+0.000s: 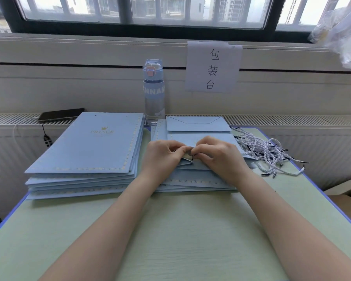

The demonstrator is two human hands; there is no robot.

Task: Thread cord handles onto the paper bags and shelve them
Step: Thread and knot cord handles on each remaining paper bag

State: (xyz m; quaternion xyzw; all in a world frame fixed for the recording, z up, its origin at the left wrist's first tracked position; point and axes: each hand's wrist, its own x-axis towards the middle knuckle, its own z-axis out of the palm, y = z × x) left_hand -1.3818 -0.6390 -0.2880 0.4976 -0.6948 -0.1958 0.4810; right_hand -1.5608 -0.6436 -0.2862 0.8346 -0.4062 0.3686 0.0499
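Green bench [170, 230] bearing a stack of flat blue bags [85, 151] at left and a working stack [199, 182] at centre, with loose cords [265, 153] just to its right. The left hand [162, 157] pinches the top bag's folded lip [185, 160]; the right hand [217, 157] pinches what appears to be a dark cord tip [193, 157]. For a clean pass, hold the lip flat, feed the tip straight in, and draw gently to avoid tearing.

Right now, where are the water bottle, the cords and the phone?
water bottle [153, 91]: head view, label band.
cords [260, 150]: head view, tangled middle.
phone [61, 114]: head view, dark screen.
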